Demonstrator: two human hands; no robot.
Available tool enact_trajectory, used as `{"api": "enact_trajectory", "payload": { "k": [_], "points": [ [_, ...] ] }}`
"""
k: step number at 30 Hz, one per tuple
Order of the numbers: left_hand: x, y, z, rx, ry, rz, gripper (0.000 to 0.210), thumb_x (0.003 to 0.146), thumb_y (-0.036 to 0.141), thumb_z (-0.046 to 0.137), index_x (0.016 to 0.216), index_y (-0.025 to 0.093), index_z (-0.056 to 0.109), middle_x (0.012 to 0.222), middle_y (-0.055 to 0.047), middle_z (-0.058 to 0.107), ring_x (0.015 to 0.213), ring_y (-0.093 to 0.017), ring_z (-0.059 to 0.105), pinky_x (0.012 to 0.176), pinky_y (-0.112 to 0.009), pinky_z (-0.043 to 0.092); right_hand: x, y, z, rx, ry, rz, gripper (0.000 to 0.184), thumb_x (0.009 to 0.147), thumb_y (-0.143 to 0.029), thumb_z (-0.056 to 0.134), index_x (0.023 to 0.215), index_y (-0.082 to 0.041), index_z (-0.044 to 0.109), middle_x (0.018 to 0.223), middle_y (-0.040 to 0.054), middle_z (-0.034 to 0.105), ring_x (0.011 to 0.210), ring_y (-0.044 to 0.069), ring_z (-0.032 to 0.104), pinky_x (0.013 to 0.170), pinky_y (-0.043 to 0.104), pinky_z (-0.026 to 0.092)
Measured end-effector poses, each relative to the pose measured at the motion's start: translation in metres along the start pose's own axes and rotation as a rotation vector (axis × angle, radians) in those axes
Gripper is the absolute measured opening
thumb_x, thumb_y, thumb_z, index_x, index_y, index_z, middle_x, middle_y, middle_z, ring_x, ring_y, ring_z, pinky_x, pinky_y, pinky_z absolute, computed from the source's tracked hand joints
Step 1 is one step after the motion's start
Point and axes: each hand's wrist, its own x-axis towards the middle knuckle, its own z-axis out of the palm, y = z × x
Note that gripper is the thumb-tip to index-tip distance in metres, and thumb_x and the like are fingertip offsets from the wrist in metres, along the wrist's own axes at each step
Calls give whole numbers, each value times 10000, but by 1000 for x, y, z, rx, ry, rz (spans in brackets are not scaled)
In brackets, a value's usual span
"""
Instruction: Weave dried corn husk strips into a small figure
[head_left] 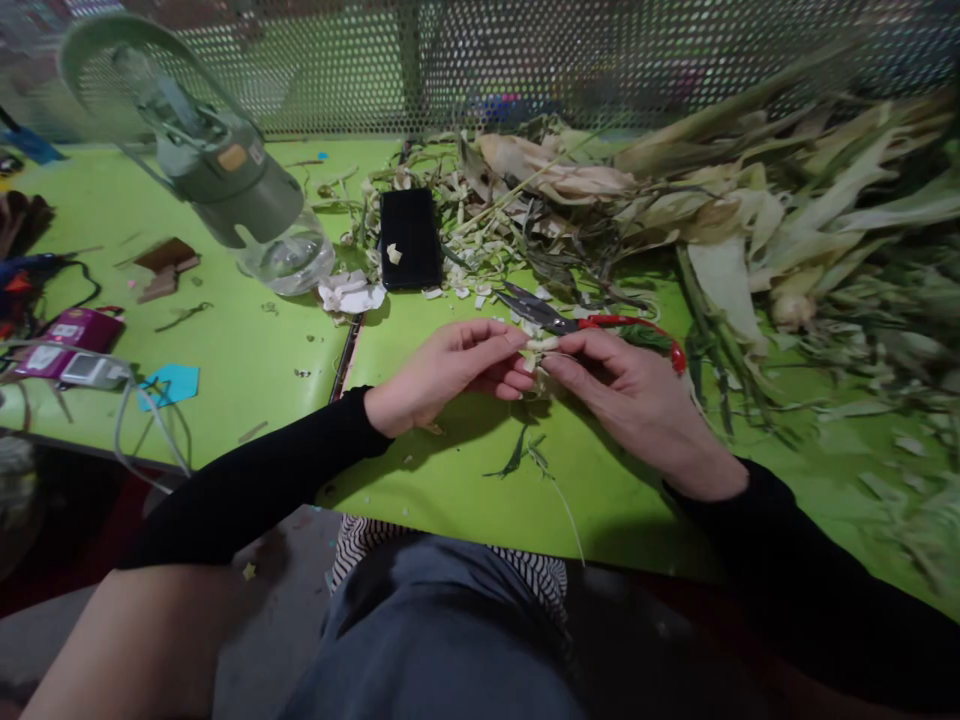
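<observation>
Between my two hands is a small pale piece of plant point(543, 344), whitish-green with thin bits hanging from it; its exact kind is hard to make out. My left hand point(472, 368) pinches its left end between thumb and forefinger, the other fingers curled beneath. At its right end, my right hand point(634, 395) grips with thumb and fingertips. Just behind the fingers lie scissors point(551, 313) with dark blades and red handles, partly hidden by my right hand. A green leaf sprig point(517, 455) rests on the green table point(450, 475) below my hands.
A black phone point(411, 245) lies behind my hands, beside crumpled white paper point(351, 292). A green-lidded clear bottle point(289, 250) stands at left. Dry corn husks point(720, 215) are heaped right and back. A purple box point(69, 340) and cable sit far left, before a perforated screen point(322, 70).
</observation>
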Motion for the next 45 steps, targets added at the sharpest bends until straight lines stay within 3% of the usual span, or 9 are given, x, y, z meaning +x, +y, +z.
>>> {"api": "enact_trajectory", "payload": {
  "k": [6, 13, 16, 20, 27, 33, 40, 45],
  "points": [
    [0, -4, 0, 244, 37, 167, 333, 845, 387, 762, 986, 148, 580, 831, 8, 646, 693, -72, 613, 664, -221, 507, -2, -5, 5, 96, 60, 92, 344, 918, -562, 658, 890, -218, 666, 781, 18, 636, 652, 151, 528, 583, 294, 428],
    [3, -9, -2, 232, 25, 226, 281, 833, 349, 767, 939, 138, 616, 867, -2, 644, 717, -76, 566, 696, -248, 451, -2, -8, 6, 241, 11, 159, 333, 883, -556, 695, 860, -224, 674, 766, 1, 633, 650, 137, 529, 604, 287, 430],
    [3, -8, -2, 223, 13, 229, 268, 839, 352, 759, 913, 136, 618, 848, 1, 637, 702, -72, 551, 693, -250, 447, -3, -7, 7, 228, 22, 144, 315, 878, -536, 710, 865, -223, 675, 761, -2, 635, 656, 138, 542, 614, 289, 442],
    [3, -8, -2, 224, 8, 193, 255, 864, 364, 733, 903, 152, 597, 808, 11, 637, 708, -78, 573, 708, -246, 469, -5, -1, 8, 189, 125, 114, 333, 845, -493, 770, 1028, -228, 684, 870, 17, 671, 714, 154, 593, 639, 301, 483],
    [2, -8, 0, 236, 3, 187, 198, 910, 315, 681, 885, 157, 563, 785, 7, 646, 712, -85, 610, 709, -244, 492, -9, 2, 9, 153, 206, 0, 268, 903, -395, 737, 1134, -270, 686, 988, 18, 700, 807, 163, 641, 717, 313, 535],
    [5, -14, -2, 275, -36, 272, 205, 891, 318, 703, 913, 156, 579, 822, 3, 635, 710, -79, 575, 698, -237, 483, -9, -5, 8, 97, 188, -11, 159, 929, -372, 702, 1030, -252, 724, 961, 23, 731, 817, 173, 668, 763, 332, 549],
    [4, -21, -2, 544, 30, 543, 181, 950, 297, 641, 1059, 166, 581, 958, -50, 693, 822, -108, 650, 749, -241, 521, -8, -11, 9, 264, 173, 125, 185, 883, -409, 747, 929, -232, 716, 845, 16, 729, 715, 148, 654, 637, 281, 535],
    [1, -23, -2, 948, 127, 884, 181, 993, 197, 570, 1169, 194, 610, 1073, -67, 741, 936, -121, 704, 820, -237, 546, -9, -12, 8, 283, 193, 122, 163, 877, -381, 751, 938, -232, 729, 853, 17, 737, 715, 139, 653, 628, 264, 541]
  ]
}}
